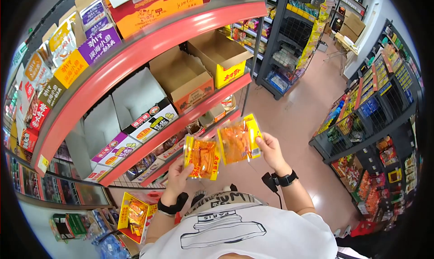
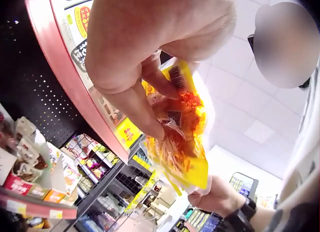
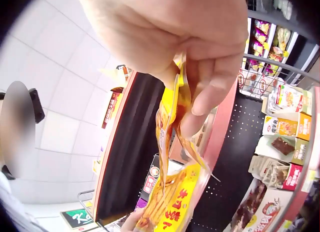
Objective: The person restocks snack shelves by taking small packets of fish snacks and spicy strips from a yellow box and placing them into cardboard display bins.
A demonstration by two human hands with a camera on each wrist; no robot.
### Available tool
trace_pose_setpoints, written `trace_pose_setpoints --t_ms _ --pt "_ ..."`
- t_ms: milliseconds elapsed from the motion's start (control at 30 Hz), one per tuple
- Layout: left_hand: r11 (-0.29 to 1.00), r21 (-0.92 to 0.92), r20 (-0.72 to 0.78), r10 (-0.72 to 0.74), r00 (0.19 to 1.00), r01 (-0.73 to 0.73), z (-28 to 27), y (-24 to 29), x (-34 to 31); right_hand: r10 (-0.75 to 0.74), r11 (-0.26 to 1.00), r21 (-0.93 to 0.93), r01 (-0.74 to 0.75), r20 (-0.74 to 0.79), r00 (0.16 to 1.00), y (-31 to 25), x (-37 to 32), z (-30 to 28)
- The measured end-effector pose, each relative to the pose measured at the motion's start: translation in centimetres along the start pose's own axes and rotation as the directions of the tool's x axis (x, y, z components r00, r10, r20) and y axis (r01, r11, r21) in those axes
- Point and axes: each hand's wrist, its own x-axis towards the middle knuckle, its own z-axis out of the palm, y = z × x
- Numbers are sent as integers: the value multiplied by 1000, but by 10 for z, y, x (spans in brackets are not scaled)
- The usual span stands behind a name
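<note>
In the head view, both hands are in front of the chest, each with flat, clear-windowed snack packets of orange strips. My left hand point(image 1: 178, 176) pinches a yellow-edged packet point(image 1: 202, 157) by its lower left side, thumb on the front. My right hand point(image 1: 272, 151) grips another packet point(image 1: 236, 141) by its yellow right edge, thumb over the barcode side. Seen from the right wrist, that hand point(image 3: 180, 37) pinches two splayed packet layers point(image 3: 170, 112) at the top; whether they are separate packets I cannot tell. The left hand's packet point(image 3: 172, 202) shows below them.
A red-edged shelf point(image 1: 149, 37) on the left bears open cartons, including a brown carton point(image 1: 181, 78) and a yellow-fronted carton point(image 1: 230, 73). Below left stands a yellow box point(image 1: 124, 216) containing similar packets. Darker shelving point(image 1: 375, 105) stands across the aisle floor point(image 1: 285, 114).
</note>
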Motion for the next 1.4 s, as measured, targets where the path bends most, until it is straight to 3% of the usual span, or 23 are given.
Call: trace_pose_setpoints --t_ms 233,333,400,500,533,600,633,700,733,800,833,867,933,1000,1200,1267,1300,1333,1400 --pt "995 -41 -35 -90 995 89 -22 14 15 -225 970 -115 215 -83 971 -12 40 -4" --pt "990 -69 158 -112 981 124 -35 19 27 -340 933 -171 315 -142 930 -39 51 6" --pt "989 -28 195 -136 971 144 -40 26 37 -534 813 -366 452 -161 830 -62 59 8" --pt "981 39 244 -196 950 193 -45 38 47 -681 658 -553 511 -147 718 -97 75 3" --pt "974 57 259 -227 939 220 -45 41 50 -710 647 -541 536 -172 683 -108 83 6" --pt "979 53 291 -205 934 198 -45 44 55 -796 485 -678 553 -80 600 -127 95 3" --pt "982 61 319 -189 929 179 -47 41 58 -797 484 -679 552 -81 598 -136 105 3" --pt "985 64 345 -172 923 159 -47 41 59 -895 148 -741 655 181 407 -150 124 5" --pt "982 80 337 -186 923 169 -47 45 59 -895 147 -738 659 185 406 -156 130 7" --pt "981 96 321 -193 927 171 -45 51 58 -826 -85 -756 648 417 379 -166 145 8" --pt "981 87 291 -189 938 171 -43 53 56 -801 -265 -732 627 529 280 -167 158 4" --pt "983 78 260 -184 948 169 -40 55 55 -802 -268 -725 635 533 270 -168 165 2" --pt "984 76 215 -175 961 163 -34 59 54 -608 -534 -608 588 759 233 -170 178 1" --pt "984 72 165 -171 971 161 -27 57 54 -508 -635 -496 592 846 163 -166 189 -1" --pt "991 70 48 -116 992 113 -3 54 57 -510 -610 -460 645 851 124 -162 239 -11" --pt "995 81 20 -55 998 54 8 65 61 -475 -523 -463 715 855 207 -164 252 -12" --pt "991 116 -9 -66 998 67 14 73 63 -417 -421 -498 758 848 326 -164 256 -13" --pt "991 115 -24 -65 998 67 21 78 66 -415 -419 -486 767 854 314 -163 261 -15" --pt "995 73 -97 77 992 -70 34 87 73 -263 -292 -443 848 889 374 -159 272 -18"
